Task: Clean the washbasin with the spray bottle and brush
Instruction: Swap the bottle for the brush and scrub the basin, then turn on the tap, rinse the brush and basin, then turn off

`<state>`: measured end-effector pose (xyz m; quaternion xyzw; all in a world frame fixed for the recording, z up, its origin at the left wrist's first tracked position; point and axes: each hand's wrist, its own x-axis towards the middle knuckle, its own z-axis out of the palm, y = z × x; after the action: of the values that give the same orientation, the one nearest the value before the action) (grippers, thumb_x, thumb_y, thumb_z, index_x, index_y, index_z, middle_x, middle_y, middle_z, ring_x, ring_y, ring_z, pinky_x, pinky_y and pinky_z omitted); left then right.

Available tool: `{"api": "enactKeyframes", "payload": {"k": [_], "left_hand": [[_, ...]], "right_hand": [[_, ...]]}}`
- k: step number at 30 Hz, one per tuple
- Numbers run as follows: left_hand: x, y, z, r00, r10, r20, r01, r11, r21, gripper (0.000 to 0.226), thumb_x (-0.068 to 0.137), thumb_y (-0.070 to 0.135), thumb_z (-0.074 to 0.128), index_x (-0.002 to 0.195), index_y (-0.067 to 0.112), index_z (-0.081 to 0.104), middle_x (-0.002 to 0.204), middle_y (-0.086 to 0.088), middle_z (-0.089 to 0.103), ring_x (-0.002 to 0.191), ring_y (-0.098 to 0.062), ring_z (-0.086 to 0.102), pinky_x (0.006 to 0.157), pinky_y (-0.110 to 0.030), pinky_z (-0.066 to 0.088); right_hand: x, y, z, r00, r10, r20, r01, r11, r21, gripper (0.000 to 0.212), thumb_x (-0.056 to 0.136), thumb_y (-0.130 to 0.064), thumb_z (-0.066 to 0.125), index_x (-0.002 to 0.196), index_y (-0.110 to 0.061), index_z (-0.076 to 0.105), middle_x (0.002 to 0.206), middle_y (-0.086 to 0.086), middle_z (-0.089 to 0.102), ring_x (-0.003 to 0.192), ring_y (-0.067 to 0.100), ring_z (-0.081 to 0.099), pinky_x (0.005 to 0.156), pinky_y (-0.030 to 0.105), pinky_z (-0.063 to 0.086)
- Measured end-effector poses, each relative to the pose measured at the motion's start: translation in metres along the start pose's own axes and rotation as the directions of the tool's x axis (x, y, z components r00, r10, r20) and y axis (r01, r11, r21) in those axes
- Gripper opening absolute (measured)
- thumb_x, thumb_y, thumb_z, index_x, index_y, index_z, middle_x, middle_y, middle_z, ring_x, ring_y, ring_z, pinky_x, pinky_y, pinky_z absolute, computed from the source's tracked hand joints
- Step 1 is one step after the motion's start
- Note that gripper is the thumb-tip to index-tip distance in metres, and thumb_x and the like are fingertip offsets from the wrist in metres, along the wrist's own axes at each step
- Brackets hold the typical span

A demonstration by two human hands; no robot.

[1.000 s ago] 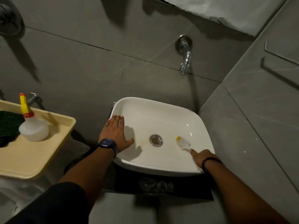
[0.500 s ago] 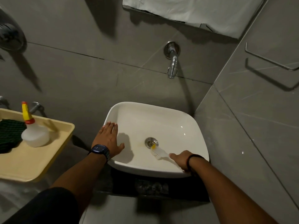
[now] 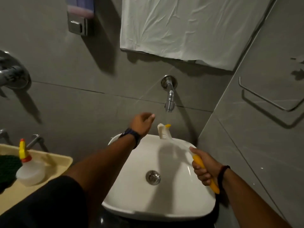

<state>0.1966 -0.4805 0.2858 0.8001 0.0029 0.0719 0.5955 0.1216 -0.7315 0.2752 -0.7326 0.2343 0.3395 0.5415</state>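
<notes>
The white washbasin (image 3: 172, 204) sits below a chrome wall tap (image 3: 169, 97), from which a thin stream of water falls. My right hand (image 3: 203, 167) is shut on the yellow handle of the brush (image 3: 164, 131). Its white head is raised over the basin's back rim, just under the tap. My left hand (image 3: 142, 124) is lifted above the back rim, left of the tap, fingers loosely curled and holding nothing. The spray bottle (image 3: 29, 171), translucent with a yellow nozzle and red collar, stands on the cream tray (image 3: 54, 163) at the left.
A dark green scrub pad (image 3: 8, 168) lies on the tray beside the bottle. A white cloth (image 3: 189, 27) hangs above the tap. A soap dispenser (image 3: 79, 15) is on the wall, a wire holder (image 3: 271, 99) on the right wall, and a chrome fixture (image 3: 11, 74) at far left.
My right hand lifted the brush from the basin floor up under the tap. My left hand left the basin's left rim and rose toward the tap. The view tilted upward.
</notes>
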Motion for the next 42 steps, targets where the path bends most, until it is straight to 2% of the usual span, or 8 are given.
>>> {"api": "enactKeyframes", "payload": {"k": [7, 12, 19, 22, 26, 29, 33, 42], "left_hand": [[0.053, 0.045, 0.026, 0.961, 0.009, 0.278, 0.047, 0.98, -0.194, 0.034, 0.098, 0.027, 0.039, 0.111, 0.011, 0.065, 0.116, -0.006, 0.064, 0.099, -0.014, 0.052, 0.072, -0.023, 0.035], [0.068, 0.029, 0.036, 0.947, 0.008, 0.322, 0.124, 0.914, -0.385, 0.037, 0.099, 0.028, 0.037, 0.096, 0.011, 0.07, 0.109, -0.006, 0.069, 0.112, -0.023, 0.055, 0.101, -0.039, 0.034], [0.081, 0.024, 0.039, 0.87, -0.001, 0.492, 0.297, 0.799, -0.523, 0.035, 0.099, 0.032, 0.037, 0.101, 0.011, 0.064, 0.086, -0.002, 0.069, 0.098, -0.021, 0.06, 0.075, -0.036, 0.054], [0.081, 0.025, 0.037, 0.914, -0.003, 0.406, 0.187, 0.89, -0.416, 0.037, 0.098, 0.036, 0.037, 0.094, 0.016, 0.068, 0.085, 0.002, 0.074, 0.1, -0.018, 0.063, 0.097, -0.04, 0.038], [0.074, 0.032, 0.029, 0.96, 0.078, 0.27, 0.005, 0.956, -0.295, 0.031, 0.085, 0.046, 0.058, 0.088, 0.019, 0.071, 0.089, 0.003, 0.071, 0.089, -0.007, 0.062, 0.078, -0.026, 0.04], [0.072, 0.039, 0.026, 0.956, 0.117, 0.269, -0.056, 0.973, -0.224, 0.025, 0.081, 0.035, 0.069, 0.094, 0.013, 0.07, 0.081, 0.004, 0.071, 0.068, 0.004, 0.064, 0.06, -0.01, 0.044], [0.069, 0.046, 0.026, 0.971, 0.112, 0.212, -0.083, 0.986, -0.145, 0.026, 0.078, 0.031, 0.073, 0.095, 0.013, 0.071, 0.077, 0.008, 0.069, 0.063, 0.008, 0.06, 0.052, -0.003, 0.041], [0.063, 0.048, 0.029, 0.977, 0.092, 0.192, -0.073, 0.992, -0.107, 0.024, 0.08, 0.032, 0.071, 0.097, 0.015, 0.071, 0.073, 0.013, 0.065, 0.069, 0.008, 0.057, 0.058, -0.009, 0.037]], "right_hand": [[0.01, -0.018, -0.012, 0.997, -0.028, 0.068, 0.017, 0.987, 0.159, 0.066, 0.082, -0.069, 0.042, 0.045, -0.014, 0.036, 0.033, -0.001, 0.026, 0.025, 0.012, 0.022, 0.033, 0.012, 0.021], [0.019, -0.025, -0.016, 0.996, -0.018, 0.082, 0.001, 0.978, 0.208, 0.066, 0.082, -0.068, 0.042, 0.046, -0.013, 0.036, 0.032, 0.0, 0.029, 0.023, 0.012, 0.025, 0.032, 0.012, 0.026], [0.026, -0.015, -0.017, 0.991, -0.013, 0.134, -0.023, 0.965, 0.26, 0.067, 0.085, -0.066, 0.04, 0.045, -0.012, 0.037, 0.031, 0.0, 0.031, 0.022, 0.012, 0.027, 0.032, 0.013, 0.029], [0.021, -0.011, -0.013, 0.983, -0.01, 0.186, -0.036, 0.97, 0.241, 0.067, 0.085, -0.065, 0.041, 0.046, -0.012, 0.038, 0.031, 0.0, 0.033, 0.023, 0.011, 0.028, 0.032, 0.014, 0.03], [0.007, -0.009, -0.012, 0.988, -0.013, 0.153, -0.022, 0.974, 0.227, 0.066, 0.085, -0.065, 0.041, 0.046, -0.012, 0.037, 0.031, 0.0, 0.032, 0.023, 0.011, 0.027, 0.03, 0.013, 0.029], [-0.006, -0.012, -0.009, 0.995, -0.073, -0.063, 0.082, 0.984, 0.158, 0.067, 0.085, -0.067, 0.043, 0.044, -0.015, 0.035, 0.033, -0.001, 0.028, 0.024, 0.011, 0.022, 0.032, 0.012, 0.021], [-0.02, -0.018, -0.002, 0.853, -0.358, -0.379, 0.289, 0.93, -0.229, 0.063, 0.087, -0.06, 0.05, 0.044, -0.021, 0.025, 0.038, -0.003, 0.023, 0.029, 0.012, 0.017, 0.038, 0.016, 0.014], [-0.034, -0.018, -0.005, 0.999, -0.043, -0.02, 0.046, 0.988, 0.146, 0.066, 0.081, -0.069, 0.043, 0.044, -0.015, 0.038, 0.033, -0.002, 0.027, 0.024, 0.01, 0.022, 0.031, 0.013, 0.019]]}}
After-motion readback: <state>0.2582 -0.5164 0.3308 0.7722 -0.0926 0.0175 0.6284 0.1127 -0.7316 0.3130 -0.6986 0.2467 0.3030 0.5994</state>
